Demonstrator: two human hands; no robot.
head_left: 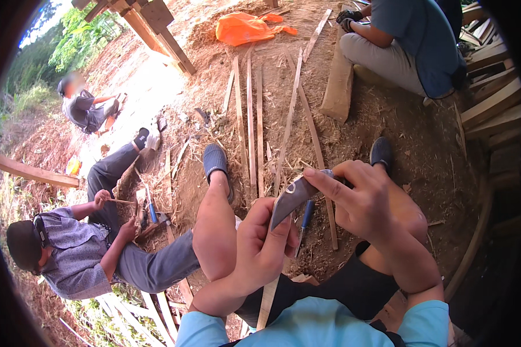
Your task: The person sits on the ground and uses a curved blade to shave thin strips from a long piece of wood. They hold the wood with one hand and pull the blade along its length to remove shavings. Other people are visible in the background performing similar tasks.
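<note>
A dark grey, flat, slightly curved piece [295, 200] with a pale ring-shaped mark is held up between my two hands. My left hand [263, 246] is closed, pinching its lower end between thumb and fingers. The fingers of my right hand [359, 199] close on its upper end. Whether it is a blade or a sheet of something, I cannot tell. A pale wooden strip [268, 301] shows below my left hand, over my lap; the hand hides its upper part. Beneath my hands, a blue-handled tool [308, 214] with a narrow metal blade lies on the ground.
Several long wooden strips [250, 127] lie ahead on the dirt. A thick beam [337, 87] is near a seated person [411, 46]. At left, another person [75, 248] holds a thin stick by a blue-handled tool [151, 209]. An orange bag [246, 29] lies far ahead; timber [495, 104] is stacked right.
</note>
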